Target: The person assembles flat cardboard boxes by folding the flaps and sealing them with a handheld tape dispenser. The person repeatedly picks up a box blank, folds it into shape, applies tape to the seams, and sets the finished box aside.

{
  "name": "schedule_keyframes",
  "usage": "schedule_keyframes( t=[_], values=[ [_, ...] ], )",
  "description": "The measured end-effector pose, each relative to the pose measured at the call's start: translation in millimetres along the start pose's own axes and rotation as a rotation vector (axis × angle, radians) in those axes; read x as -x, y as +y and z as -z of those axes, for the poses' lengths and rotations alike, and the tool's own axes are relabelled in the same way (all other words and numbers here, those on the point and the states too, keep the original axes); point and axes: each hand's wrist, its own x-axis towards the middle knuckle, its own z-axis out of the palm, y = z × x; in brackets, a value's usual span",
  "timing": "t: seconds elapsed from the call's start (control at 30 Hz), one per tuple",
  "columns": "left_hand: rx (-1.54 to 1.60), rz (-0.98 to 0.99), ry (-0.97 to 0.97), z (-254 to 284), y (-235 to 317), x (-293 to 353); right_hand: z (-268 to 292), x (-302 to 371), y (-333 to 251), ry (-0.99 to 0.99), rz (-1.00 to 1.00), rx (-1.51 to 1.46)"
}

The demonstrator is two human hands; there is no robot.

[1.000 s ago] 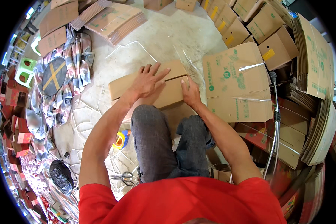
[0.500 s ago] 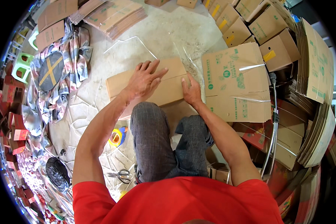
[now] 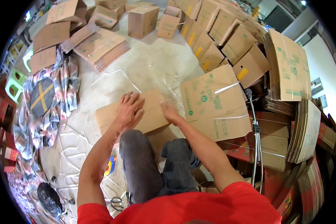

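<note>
A plain brown cardboard box lies before my knees, its flaps meeting in a seam on top. My left hand rests over its left half, fingers apart and slightly bent, holding nothing. At the right end of the box my right hand grips the edge, with some fingers hidden over the side. By my left knee, a blue and yellow tape roll is partly covered by my forearm. Black-handled scissors lie on the floor farther back.
To the right lies a stack of flattened printed cartons beside a metal stand. Open boxes line the far right. Bundled cardboard, a patterned cloth and a green stool are on the left. White straps litter the floor.
My view has tilted up, bringing more far boxes into sight. My left hand has shifted slightly left on the box, its fingers more bent. My right hand stays at the box's right end.
</note>
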Motion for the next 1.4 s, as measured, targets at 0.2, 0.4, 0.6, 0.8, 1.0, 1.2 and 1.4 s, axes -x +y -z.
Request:
schedule_keyframes(
  t=[0.2,0.4,0.6,0.8,1.0,1.2,1.4],
  values=[
    [0.165,0.418,0.681,28.4,23.4,142.2,-0.9,8.5,0.6,-0.127,-0.049,0.005],
    [0.082,1.004,0.483,-109.8,25.6,354.4,5.1,28.6,-35.9,-0.158,-0.13,-0.2],
    [-0.173,1.094,0.29,-149.6,51.3,364.5,14.8,23.4,-32.4,-0.08,-0.207,-0.178],
    [-0.129,1.153,0.094,-206.5,11.1,407.8,9.6,30.3,-46.8,-0.082,-0.204,-0.151],
    [0.207,1.274,0.257,-146.9,-2.3,405.7,5.8,27.1,-40.4,-0.058,-0.189,-0.141],
    [0.594,1.125,0.45,36.7,27.1,344.7,8.3,20.4,-27.7,-0.073,-0.134,-0.178],
    [0.718,0.6,0.609,139.0,44.6,241.8,-27.4,19.3,-51.8,-0.058,0.036,-0.029]
  ],
)
